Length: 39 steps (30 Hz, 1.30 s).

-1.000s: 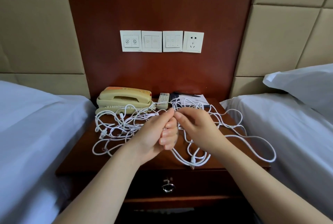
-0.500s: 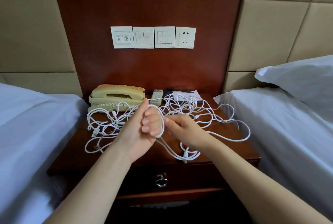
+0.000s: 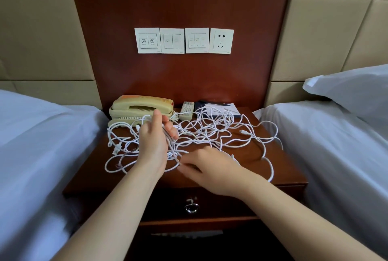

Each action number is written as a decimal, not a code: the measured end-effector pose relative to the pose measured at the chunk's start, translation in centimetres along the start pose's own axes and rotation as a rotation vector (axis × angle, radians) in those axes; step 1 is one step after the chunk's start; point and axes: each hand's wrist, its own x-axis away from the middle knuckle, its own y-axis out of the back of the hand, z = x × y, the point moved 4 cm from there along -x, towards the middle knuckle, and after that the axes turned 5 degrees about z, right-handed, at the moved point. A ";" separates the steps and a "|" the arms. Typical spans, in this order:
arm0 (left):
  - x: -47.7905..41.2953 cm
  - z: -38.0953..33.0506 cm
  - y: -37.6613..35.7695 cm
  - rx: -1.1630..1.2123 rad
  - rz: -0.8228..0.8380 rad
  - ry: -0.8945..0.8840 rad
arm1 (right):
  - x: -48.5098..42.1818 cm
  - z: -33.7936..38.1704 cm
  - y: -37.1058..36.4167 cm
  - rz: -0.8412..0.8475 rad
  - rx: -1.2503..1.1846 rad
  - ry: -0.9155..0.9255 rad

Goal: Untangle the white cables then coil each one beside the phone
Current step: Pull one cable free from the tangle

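1. Judge the task as barely begun. The white cables point(image 3: 210, 132) lie as one loose tangle across the nightstand point(image 3: 289, 168), running from its 9 o'clock edge to its 3 o'clock edge, with one long loop sagging toward 5 o'clock.
2. No cable lies free of the rest yet, and no finished coil shows anywhere. Everything is left for you: separate each cable, then wind each one.
3. The phone point(image 3: 138, 106) sits at 11 o'clock on the top. Tangled strands touch its front and lie just beside it, so the spot where the coils should go is taken up by loose cable.
4. The remote point(image 3: 186, 109) at 12 o'clock and the notepad point(image 3: 222, 108) at 1 o'clock have strands lying over them.
5. Your left hand point(image 3: 154, 141) is raised near the middle of the top, in front of the phone. Its fingers curl round a gathered bunch of strands that hang down toward 6 o'clock.
6. Your right hand point(image 3: 212, 168) is low over the wood at 6 o'clock, fingers reaching left. Its fingertips pinch a strand that runs down from the left hand's bunch, as far as this view shows.
7. The two hands are apart, joined only by that cable.
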 end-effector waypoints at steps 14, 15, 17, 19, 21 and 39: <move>2.7 1.6 -2.2 -0.554 0.590 0.183 | 1.1 -1.5 3.9 -0.275 -0.137 0.031; 3.1 1.6 -2.4 -0.491 0.647 0.264 | 1.2 -1.7 4.0 -0.283 -0.146 0.013; 3.6 1.6 -2.7 -0.367 0.757 0.407 | 1.4 -2.5 4.5 -0.312 -0.194 -0.018; 4.0 1.7 -2.9 -0.343 0.853 0.492 | 1.5 -3.4 4.9 -0.337 -0.266 -0.036; 4.4 1.8 -3.1 -0.341 0.908 0.547 | 1.5 -4.5 5.1 -0.343 -0.336 -0.053; 0.8 0.7 -0.4 0.152 0.327 0.442 | 2.3 -10.4 4.5 -0.353 -0.024 -0.271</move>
